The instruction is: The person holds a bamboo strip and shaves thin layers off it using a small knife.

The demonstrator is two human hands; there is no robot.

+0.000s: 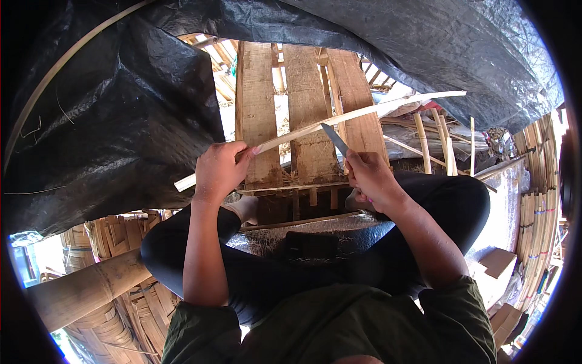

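Note:
A long pale strip, probably split bamboo (357, 113), slants up to the right across the wooden planks (306, 97). My left hand (223, 170) is closed around it near its lower left end, with the thumb along its top. In my right hand (371, 177) is a knife (335, 139), its blade pointing up and left. The blade's tip lies at the lower edge of the strip, near its middle; whether it cuts in, I cannot tell. The knife's handle is mostly hidden inside my fingers.
Black plastic sheeting (121, 109) hangs at the left and across the top. A thick bamboo pole (91, 288) lies at lower left. Bundled slats (533, 224) stand at the right, near upright bamboo sticks (422, 142). My bent legs flank the planks' near end.

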